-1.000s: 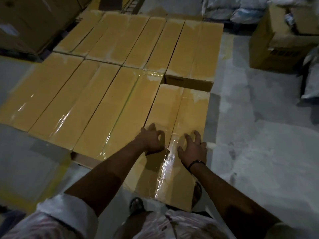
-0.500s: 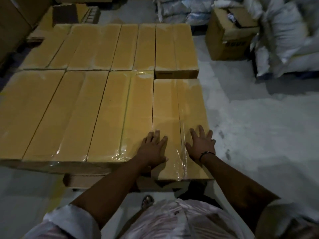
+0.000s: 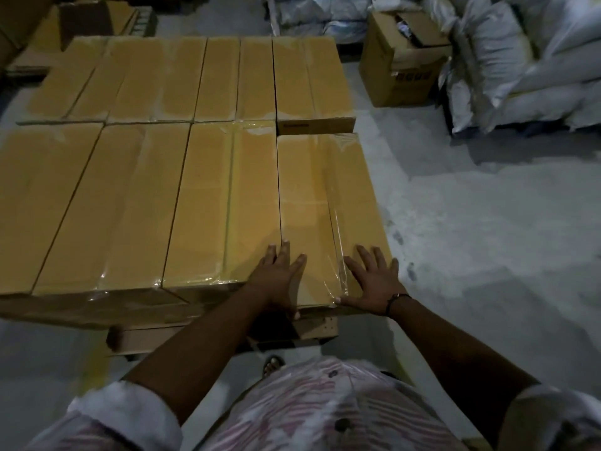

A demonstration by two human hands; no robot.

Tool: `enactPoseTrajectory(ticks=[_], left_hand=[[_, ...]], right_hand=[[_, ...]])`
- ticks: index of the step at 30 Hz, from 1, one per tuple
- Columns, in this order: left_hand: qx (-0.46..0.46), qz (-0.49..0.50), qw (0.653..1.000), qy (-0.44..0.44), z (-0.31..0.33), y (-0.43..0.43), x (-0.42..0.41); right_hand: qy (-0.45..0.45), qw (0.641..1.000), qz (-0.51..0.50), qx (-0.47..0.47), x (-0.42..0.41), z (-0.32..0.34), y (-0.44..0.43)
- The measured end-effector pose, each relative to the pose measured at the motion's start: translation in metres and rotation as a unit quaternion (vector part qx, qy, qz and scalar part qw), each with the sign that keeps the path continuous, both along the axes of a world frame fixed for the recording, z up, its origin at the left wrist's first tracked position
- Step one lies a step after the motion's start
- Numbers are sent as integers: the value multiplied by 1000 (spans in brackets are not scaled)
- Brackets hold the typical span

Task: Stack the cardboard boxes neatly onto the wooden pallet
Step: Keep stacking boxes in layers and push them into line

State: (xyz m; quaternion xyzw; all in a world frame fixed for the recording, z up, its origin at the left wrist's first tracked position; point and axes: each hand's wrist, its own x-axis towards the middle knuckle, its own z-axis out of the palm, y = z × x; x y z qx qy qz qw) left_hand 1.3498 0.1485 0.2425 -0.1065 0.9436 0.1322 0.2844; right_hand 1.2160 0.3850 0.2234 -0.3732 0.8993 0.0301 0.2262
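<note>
Several long tan cardboard boxes wrapped in clear film lie side by side in two rows, forming a flat layer. The near right box (image 3: 328, 196) sits slightly lower than the box (image 3: 312, 89) behind it. My left hand (image 3: 276, 281) lies flat with straight fingers on this box's near left end, thumb over the front edge. Flat on its near right end, fingers spread, rests my right hand (image 3: 374, 281). A piece of the wooden pallet (image 3: 315, 330) shows under the front edge. The neighbouring box (image 3: 224, 206) lies flush to the left.
An open brown carton (image 3: 403, 70) stands on the grey concrete floor at the back right. White sacks (image 3: 520, 66) are piled at the far right and along the back. More cartons (image 3: 29, 24) sit at the back left. Bare floor (image 3: 487, 255) lies to the right.
The near right box has slid forward into line with its row. My curled fingers have straightened and both hands now lie flat near its front end. The view has swung square to the stack.
</note>
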Motion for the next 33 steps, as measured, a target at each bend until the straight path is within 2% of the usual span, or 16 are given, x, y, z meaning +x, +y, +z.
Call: enactPoseTrajectory(ticks=[6,19,23,28,33], left_hand=[[-16,27,999,24,-5,7,5],[-48,51,997,13,6,11,-3],[-70,61,995,36,10,9,-7],[-60,133,987,73,12,7,-8],[-63,158,982,85,14,10,-9]], right_hand=[[-21,999,39,2,-2,-3,27],[-19,999,32,-34,-14,1,33],[-19,999,28,-42,-23,1,25],[-35,998,28,-50,-41,6,11],[-46,997,48,-42,-56,12,4]])
